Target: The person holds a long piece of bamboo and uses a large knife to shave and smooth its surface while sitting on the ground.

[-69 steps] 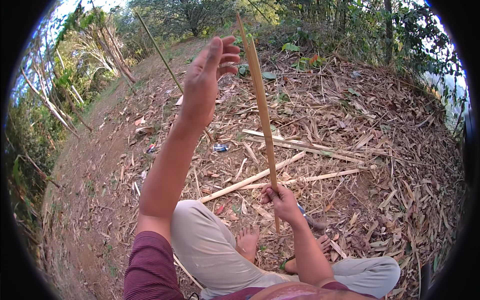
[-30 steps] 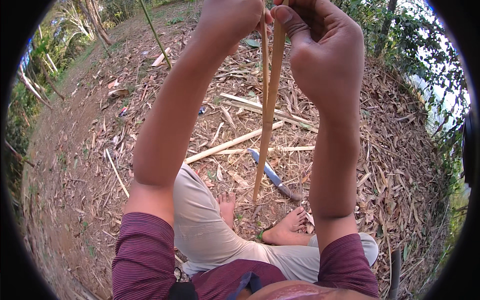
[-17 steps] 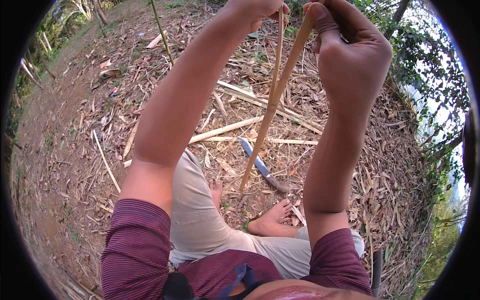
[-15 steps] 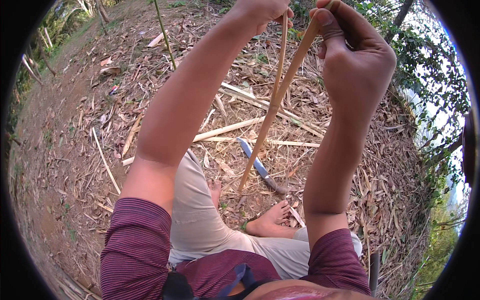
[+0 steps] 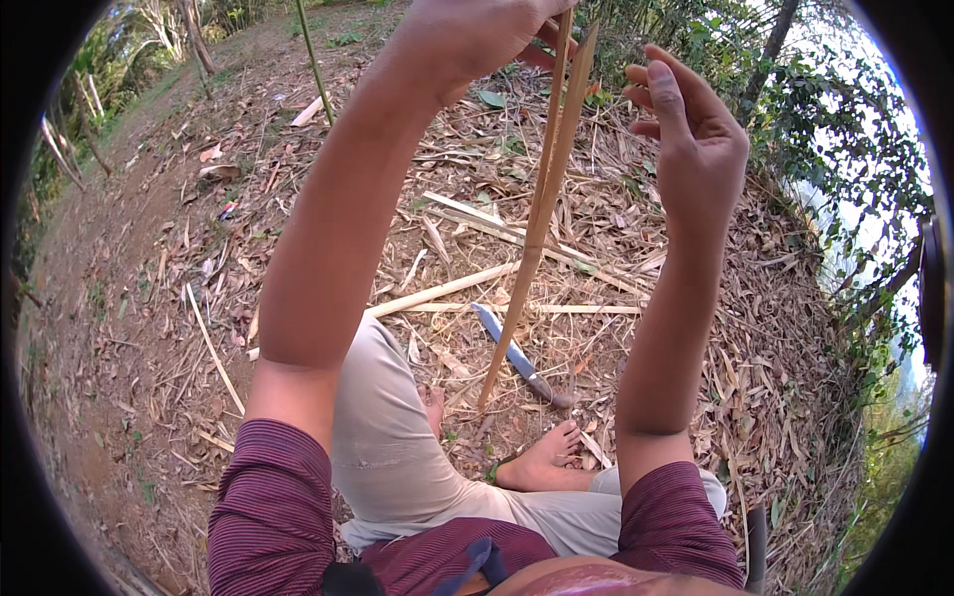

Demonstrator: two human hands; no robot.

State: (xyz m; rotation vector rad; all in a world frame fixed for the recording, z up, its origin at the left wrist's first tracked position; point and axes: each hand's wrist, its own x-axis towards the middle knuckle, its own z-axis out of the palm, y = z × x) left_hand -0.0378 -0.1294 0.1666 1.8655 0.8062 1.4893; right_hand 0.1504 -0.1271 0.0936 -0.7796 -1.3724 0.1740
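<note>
High at the upper edge, my left hand (image 5: 487, 35) grips one half of a split bamboo strip (image 5: 535, 233), its fingertips partly cut off by the frame. The strip hangs down, narrowing toward its lower end above the ground near my feet. Its upper part is parted in two, and the right half's pointed end stands free. My right hand (image 5: 701, 139) is apart from the strip, to its right, with thumb and fingers spread and nothing held. Below, a knife (image 5: 509, 345) with a curved-tip blade and dark handle lies on the ground, partly behind the strip.
Several pale bamboo strips (image 5: 462, 285) lie crossed on the leaf-littered ground ahead. A thin strip (image 5: 214, 348) lies at the left. My bare foot (image 5: 542, 459) rests near the knife handle. A green stem (image 5: 315, 65) rises at upper left, and leafy bushes (image 5: 845, 129) line the right.
My right hand has let go of the strip's right half and moved down and away from it, fingers opening. The two halves have swung closer together. My left hand still holds on.
</note>
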